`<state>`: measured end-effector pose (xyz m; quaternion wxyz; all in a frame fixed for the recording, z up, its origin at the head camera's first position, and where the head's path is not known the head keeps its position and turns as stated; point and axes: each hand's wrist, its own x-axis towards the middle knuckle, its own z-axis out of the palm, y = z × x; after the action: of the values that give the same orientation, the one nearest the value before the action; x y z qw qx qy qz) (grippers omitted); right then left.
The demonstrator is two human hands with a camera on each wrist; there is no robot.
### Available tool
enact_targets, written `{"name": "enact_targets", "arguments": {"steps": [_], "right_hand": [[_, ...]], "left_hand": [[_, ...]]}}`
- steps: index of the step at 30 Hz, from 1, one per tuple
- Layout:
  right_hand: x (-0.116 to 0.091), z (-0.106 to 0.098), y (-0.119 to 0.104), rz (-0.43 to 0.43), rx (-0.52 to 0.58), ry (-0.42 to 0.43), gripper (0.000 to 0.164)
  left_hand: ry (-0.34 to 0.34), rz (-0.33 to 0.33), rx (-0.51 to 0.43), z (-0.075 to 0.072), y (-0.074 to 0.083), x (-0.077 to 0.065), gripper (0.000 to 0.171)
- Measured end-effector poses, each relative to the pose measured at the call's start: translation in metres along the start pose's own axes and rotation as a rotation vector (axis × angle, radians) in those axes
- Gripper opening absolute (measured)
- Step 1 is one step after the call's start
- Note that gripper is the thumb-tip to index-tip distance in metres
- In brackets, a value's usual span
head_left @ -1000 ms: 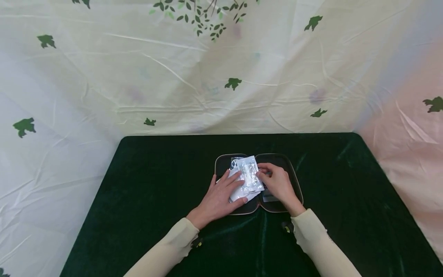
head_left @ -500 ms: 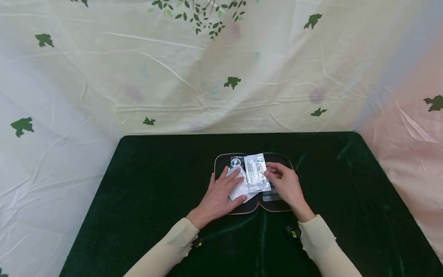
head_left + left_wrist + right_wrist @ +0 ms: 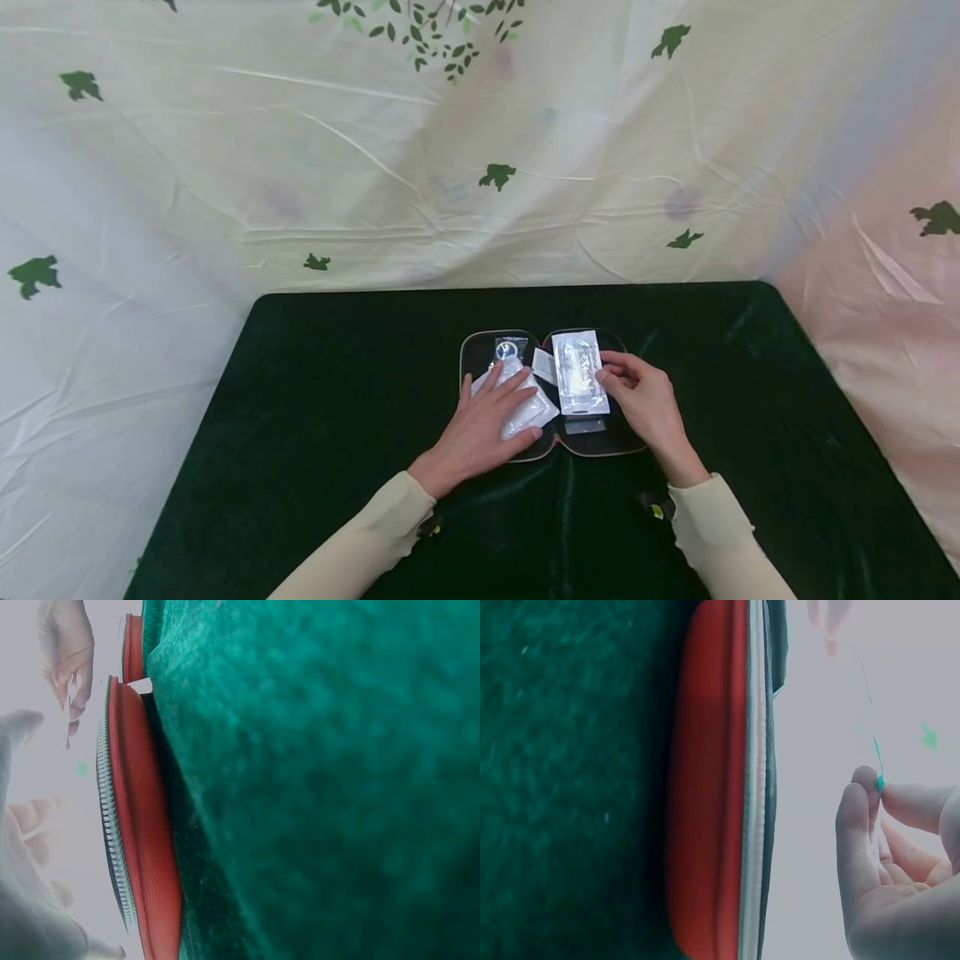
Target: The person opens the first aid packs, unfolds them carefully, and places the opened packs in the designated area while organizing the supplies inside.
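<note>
A zip case (image 3: 476, 353), red outside in the wrist views and dark inside, lies spread flat in two halves. My left hand (image 3: 480, 423) rests with spread fingers on white packets (image 3: 531, 410) in its left half. Between thumb and fingertips my right hand (image 3: 651, 408) pinches a silvery-white sachet (image 3: 581, 373) by its right edge, above the right half. The sachet shows edge-on in the right wrist view, in the fingers (image 3: 859, 817). A clear packet with a ring shape (image 3: 507, 348) lies at the upper left.
Under the sachet, a clear packet (image 3: 585, 425) lies in the right half. A small white packet (image 3: 544, 365) sits near the hinge. Dark green velvet (image 3: 360, 375) covers the table, and a pale leaf-print cloth (image 3: 420, 200) hangs behind it.
My right hand has carried the sachet rightward, off the white packets and over the right half. The ring-shaped packet and small white packet are uncovered. My left hand stays on the packets.
</note>
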<state>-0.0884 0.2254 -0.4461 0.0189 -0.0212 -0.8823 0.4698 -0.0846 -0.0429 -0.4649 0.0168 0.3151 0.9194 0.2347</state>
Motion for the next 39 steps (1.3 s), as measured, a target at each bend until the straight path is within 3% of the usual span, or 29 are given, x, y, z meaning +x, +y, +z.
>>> {"name": "enact_targets", "arguments": {"steps": [18, 39], "right_hand": [[-0.01, -0.028, 0.022, 0.039, -0.049, 0.03, 0.044], [-0.015, -0.046, 0.04, 0.068, -0.13, 0.05, 0.042]], "left_hand": [[-0.063, 0.109, 0.09, 0.004, 0.012, 0.004, 0.066], [-0.088, 0.095, 0.11, 0.007, 0.009, 0.001, 0.063]]}}
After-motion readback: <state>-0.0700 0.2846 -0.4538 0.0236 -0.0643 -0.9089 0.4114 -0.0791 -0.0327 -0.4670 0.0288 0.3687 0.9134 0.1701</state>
